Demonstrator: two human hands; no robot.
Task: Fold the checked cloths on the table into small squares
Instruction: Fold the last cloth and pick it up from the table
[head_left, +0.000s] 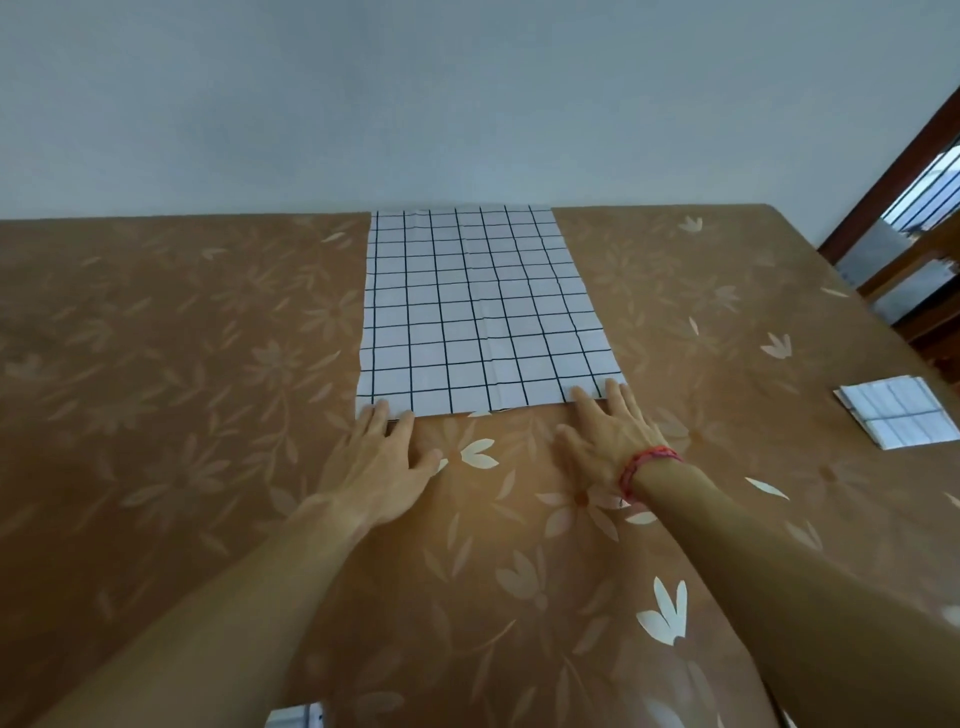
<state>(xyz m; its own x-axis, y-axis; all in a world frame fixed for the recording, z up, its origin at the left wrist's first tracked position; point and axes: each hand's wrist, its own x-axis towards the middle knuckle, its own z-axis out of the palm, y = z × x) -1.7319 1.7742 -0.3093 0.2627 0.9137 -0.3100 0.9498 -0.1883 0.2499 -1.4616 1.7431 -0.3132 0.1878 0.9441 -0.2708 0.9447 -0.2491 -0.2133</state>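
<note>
— White checked cloth (478, 312), where is it?
— Spread flat on the brown table (156, 364), running to the far edge.
— And the hands?
— Both flat: left hand (384, 457) and right hand (608, 436) have straight fingers, tips at its near corners, gripping nothing. A folded cloth (896, 418) sits far right

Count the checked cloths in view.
2: a spread cloth mid-table, a folded cloth at the right edge. A white scrap at the bottom edge may be a third.
</note>
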